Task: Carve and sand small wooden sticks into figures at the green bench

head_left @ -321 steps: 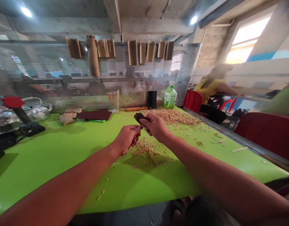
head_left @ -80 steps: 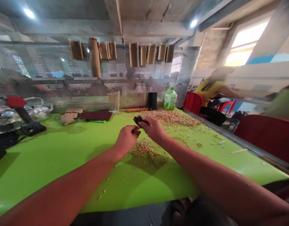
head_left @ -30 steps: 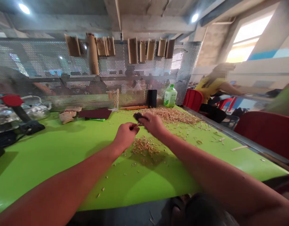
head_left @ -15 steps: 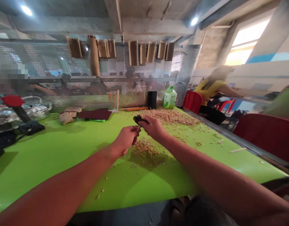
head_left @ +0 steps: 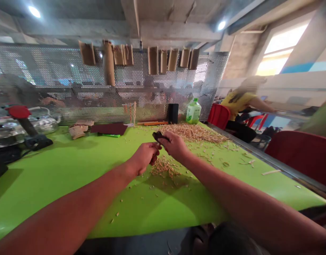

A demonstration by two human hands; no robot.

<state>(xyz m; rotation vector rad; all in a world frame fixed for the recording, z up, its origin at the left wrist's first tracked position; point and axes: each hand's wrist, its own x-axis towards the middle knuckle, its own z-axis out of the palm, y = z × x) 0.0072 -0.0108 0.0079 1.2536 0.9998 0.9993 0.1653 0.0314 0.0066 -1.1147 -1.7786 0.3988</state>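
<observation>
On the far left of my view sits a shiny kettle (head_left: 43, 124), then a maroon sheet (head_left: 108, 129) lying on the green bench (head_left: 53, 180). My left hand (head_left: 144, 157) is curled closed over something I cannot make out, just beside my right hand (head_left: 176, 147), which pinches a dark piece (head_left: 159, 136) above the bench, over a small heap of shavings (head_left: 163, 168). Keeping both hands this close and the wrists low should give steady control. Farther right lie a larger shavings pile (head_left: 192, 132), a green-capped bottle (head_left: 193, 112) and a red chair (head_left: 292, 152).
</observation>
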